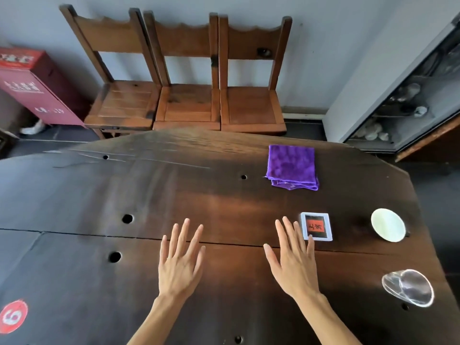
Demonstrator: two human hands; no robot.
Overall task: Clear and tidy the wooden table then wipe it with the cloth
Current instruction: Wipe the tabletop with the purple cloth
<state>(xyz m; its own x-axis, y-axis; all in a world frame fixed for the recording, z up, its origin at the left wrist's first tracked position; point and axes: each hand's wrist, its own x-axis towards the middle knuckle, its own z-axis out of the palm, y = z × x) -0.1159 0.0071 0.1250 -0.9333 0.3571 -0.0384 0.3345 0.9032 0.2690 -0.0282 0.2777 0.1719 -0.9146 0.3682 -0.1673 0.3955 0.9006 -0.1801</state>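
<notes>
Two hands flat over the dark wooden table, lower centre of the frame, holding nothing. Left hand with fingers straight and spread, well apart from every object. Right hand likewise splayed, fingers straight, its outer fingertips just beside the lower left corner of a small square white-framed card with a red label; contact hard to tell.

One purple cloth, folded, up and right of the right hand, well apart from it, near the table's far edge. Roughly rectangular, long axis running from far edge toward the near one, loose folded layers showing at its near end.

One white saucer at the right, beyond the card. One clear glass dish at lower right. One round red sticker at lower left. Three wooden chairs side by side against the wall, top centre. One red cabinet at upper left.
</notes>
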